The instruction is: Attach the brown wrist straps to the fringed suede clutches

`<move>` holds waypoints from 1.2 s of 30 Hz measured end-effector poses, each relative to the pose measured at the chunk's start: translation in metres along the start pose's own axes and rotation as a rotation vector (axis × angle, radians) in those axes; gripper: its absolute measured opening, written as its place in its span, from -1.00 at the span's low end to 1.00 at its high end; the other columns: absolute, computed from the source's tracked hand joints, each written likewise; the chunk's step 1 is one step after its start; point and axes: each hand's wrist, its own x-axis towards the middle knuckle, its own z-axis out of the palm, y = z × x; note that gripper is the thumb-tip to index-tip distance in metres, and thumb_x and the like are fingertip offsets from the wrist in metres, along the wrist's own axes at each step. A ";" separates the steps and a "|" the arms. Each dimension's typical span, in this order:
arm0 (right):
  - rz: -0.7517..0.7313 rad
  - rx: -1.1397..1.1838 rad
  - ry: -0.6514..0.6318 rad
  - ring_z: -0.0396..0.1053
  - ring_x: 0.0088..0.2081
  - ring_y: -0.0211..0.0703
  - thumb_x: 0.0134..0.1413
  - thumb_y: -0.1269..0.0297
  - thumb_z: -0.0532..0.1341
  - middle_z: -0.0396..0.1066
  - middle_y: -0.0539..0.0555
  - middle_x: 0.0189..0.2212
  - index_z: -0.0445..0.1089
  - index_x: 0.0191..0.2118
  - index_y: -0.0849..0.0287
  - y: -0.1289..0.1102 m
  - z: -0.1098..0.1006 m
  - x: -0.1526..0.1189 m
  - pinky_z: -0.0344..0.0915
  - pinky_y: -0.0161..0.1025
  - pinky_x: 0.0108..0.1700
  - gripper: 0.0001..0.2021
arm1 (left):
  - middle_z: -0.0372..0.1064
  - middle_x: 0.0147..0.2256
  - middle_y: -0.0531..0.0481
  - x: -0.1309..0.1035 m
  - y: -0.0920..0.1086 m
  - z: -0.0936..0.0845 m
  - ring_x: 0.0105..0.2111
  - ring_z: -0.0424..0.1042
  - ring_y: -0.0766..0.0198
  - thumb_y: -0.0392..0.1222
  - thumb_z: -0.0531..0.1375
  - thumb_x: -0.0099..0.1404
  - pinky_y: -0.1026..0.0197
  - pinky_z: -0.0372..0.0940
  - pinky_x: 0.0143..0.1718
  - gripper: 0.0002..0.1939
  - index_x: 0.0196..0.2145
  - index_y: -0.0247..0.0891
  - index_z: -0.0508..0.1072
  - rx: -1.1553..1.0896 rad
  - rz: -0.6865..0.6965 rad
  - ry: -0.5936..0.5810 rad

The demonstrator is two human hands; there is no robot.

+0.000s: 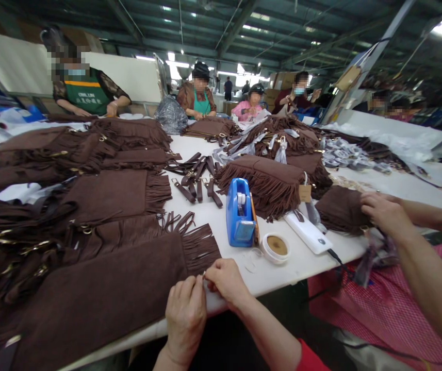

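At the table's front edge, my left hand [186, 309] and my right hand [226, 281] meet with fingertips pinched together. Something tiny is between them, too small to make out. Both hands are closed. Just beyond them lies a large brown suede piece [120, 278] with a fringed end, stretching to the lower left. Past my right hand stands a blue tape dispenser [240, 214], with a round tub of brownish paste [276, 248] to its right. Short dark straps with metal clasps [199, 180] lie farther back.
Brown fringed bags [107, 193] pile up on the left, more [269, 178] at centre. A white power bank [308, 232] with a cable lies at right. A co-worker's hands [385, 211] hold a brown bag close by at right. Several people work across the white table [282, 281].
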 end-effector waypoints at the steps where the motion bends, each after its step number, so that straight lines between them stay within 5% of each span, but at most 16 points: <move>1: -0.006 0.004 0.001 0.09 -0.71 -0.38 -0.38 0.43 0.09 0.16 -0.13 -0.85 0.18 -0.76 0.17 0.000 0.000 -0.001 -0.01 -0.40 -0.64 -0.88 | 0.36 -0.41 -0.11 0.000 0.000 0.000 -0.44 0.30 0.26 -0.44 0.11 0.17 0.18 0.23 -0.38 -0.88 -0.30 -0.38 0.39 -0.020 -0.033 0.002; 8: 0.022 0.089 -0.044 0.09 -0.71 -0.41 -0.29 0.40 0.08 0.24 -0.12 -0.77 0.25 -0.67 0.21 -0.002 -0.004 -0.006 -0.03 -0.42 -0.65 -0.91 | 0.33 -0.44 -0.03 0.000 -0.002 0.002 -0.43 0.32 0.30 -0.37 0.07 0.23 0.26 0.26 -0.32 -0.88 -0.36 -0.35 0.41 -0.134 -0.191 -0.020; 17: 0.092 0.138 -0.158 0.12 -0.74 -0.44 -0.27 0.37 0.10 0.32 -0.06 -0.73 0.33 -0.66 0.27 -0.009 -0.010 -0.006 0.01 -0.45 -0.70 -0.87 | 0.33 -0.44 -0.03 0.002 0.000 0.000 -0.47 0.27 0.33 -0.42 0.06 0.22 0.26 0.22 -0.40 -0.86 -0.32 -0.31 0.39 -0.042 -0.086 0.016; 30: 0.122 0.067 -0.129 0.08 -0.77 -0.44 -0.31 0.47 0.06 0.24 -0.10 -0.82 0.28 -0.73 0.24 -0.011 -0.009 -0.002 -0.05 -0.46 -0.72 -0.85 | 0.35 -0.40 -0.20 -0.001 0.000 -0.002 -0.46 0.23 0.21 -0.50 0.09 0.15 0.14 0.16 -0.42 -0.84 -0.28 -0.47 0.37 0.040 0.102 -0.018; 36: 0.078 0.015 -0.039 -0.02 -0.79 -0.44 -0.36 0.49 0.05 0.13 -0.16 -0.88 0.17 -0.75 0.17 -0.009 -0.001 -0.004 -0.14 -0.43 -0.72 -0.86 | 0.35 -0.40 -0.13 -0.002 -0.001 0.001 -0.43 0.28 0.23 -0.46 0.13 0.15 0.16 0.22 -0.34 -0.88 -0.31 -0.41 0.39 -0.016 -0.009 -0.003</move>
